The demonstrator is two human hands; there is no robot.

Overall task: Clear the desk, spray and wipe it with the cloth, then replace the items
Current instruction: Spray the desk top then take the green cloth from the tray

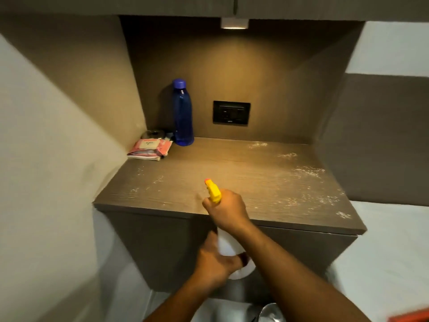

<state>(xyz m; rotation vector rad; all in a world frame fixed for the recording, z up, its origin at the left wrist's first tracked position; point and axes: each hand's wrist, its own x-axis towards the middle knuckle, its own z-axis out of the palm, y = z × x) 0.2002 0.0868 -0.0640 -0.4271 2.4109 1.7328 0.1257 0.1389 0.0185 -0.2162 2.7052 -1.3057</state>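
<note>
Head view, right hand [226, 209]: clenched on spray bottle [224, 242] trigger head
Left hand [214, 261]: bottle base grasped
Advice: nozzle should be aimed beyond the grip at dry desk [232, 168] patches

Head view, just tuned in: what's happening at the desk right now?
A person is spraying the desk. The right hand grips the yellow trigger head of a white spray bottle, and the left hand holds its base. Spray droplets already speckle the desktop, mostly on the right. The desk is not fully cleared: a blue water bottle, a pink packet and a small dark round object sit in the back left corner.
</note>
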